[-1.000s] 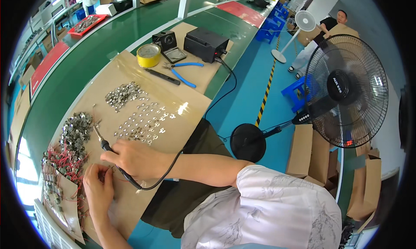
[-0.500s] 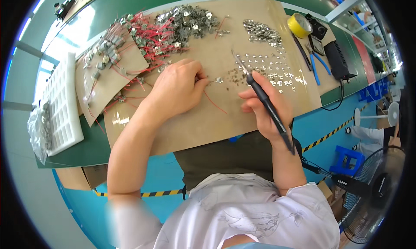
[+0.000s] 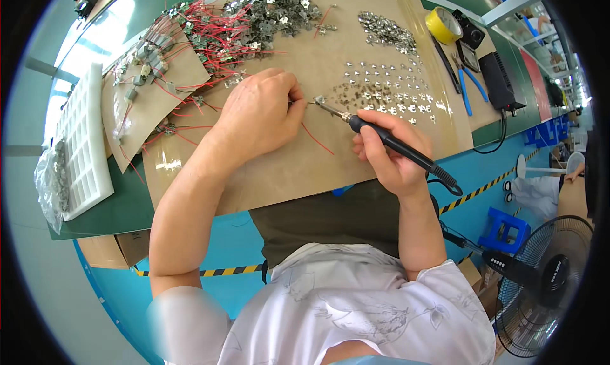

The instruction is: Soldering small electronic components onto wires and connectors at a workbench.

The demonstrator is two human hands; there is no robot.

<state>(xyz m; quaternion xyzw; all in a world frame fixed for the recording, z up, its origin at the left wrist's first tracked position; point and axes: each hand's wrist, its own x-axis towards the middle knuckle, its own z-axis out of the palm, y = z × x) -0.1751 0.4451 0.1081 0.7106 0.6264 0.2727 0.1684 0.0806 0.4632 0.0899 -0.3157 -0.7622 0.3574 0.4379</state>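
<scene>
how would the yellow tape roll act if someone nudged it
The yellow tape roll appears to lie on its flat side, so it would probably slide rather than roll. Its round outline means it might roll if stood on edge. The thick band suggests it would likely keep its shape.

Soldering iron (image 3: 410, 151): black handle, bare silver shaft, dark ribbed sleeve where the cord exits. Gripped in right hand (image 3: 405, 168), slanted, tip toward 10 o'clock, cord end toward 4. Tip sits near 12 o'clock of the view, at a small silvery metal piece (image 3: 319, 99); actual contact unclear. Thin red wire (image 3: 318, 142) comes out from under left hand (image 3: 264, 108), slightly curved, free end toward 4–5 o'clock; other end hidden by fingers.
</scene>
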